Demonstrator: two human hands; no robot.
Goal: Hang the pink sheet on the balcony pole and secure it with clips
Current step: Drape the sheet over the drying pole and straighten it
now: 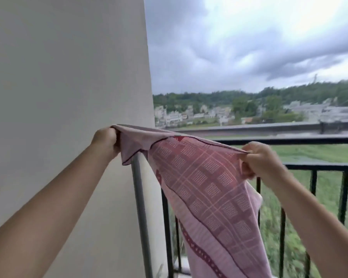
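Observation:
The pink sheet [205, 189], checked with darker red squares and a dark hem, hangs stretched between both my hands at chest height. My left hand [107, 141] grips its upper edge by the wall. My right hand [259, 163] pinches the same edge further right, above the railing. A grey pole [141, 207] rises just below the sheet's left corner; its top is hidden by the cloth. No clips are in view.
A pale wall [68, 77] fills the left half. A black metal balcony railing [319, 166] with vertical bars runs from the middle to the right edge. Beyond it lie grass, a road barrier, houses and a cloudy sky.

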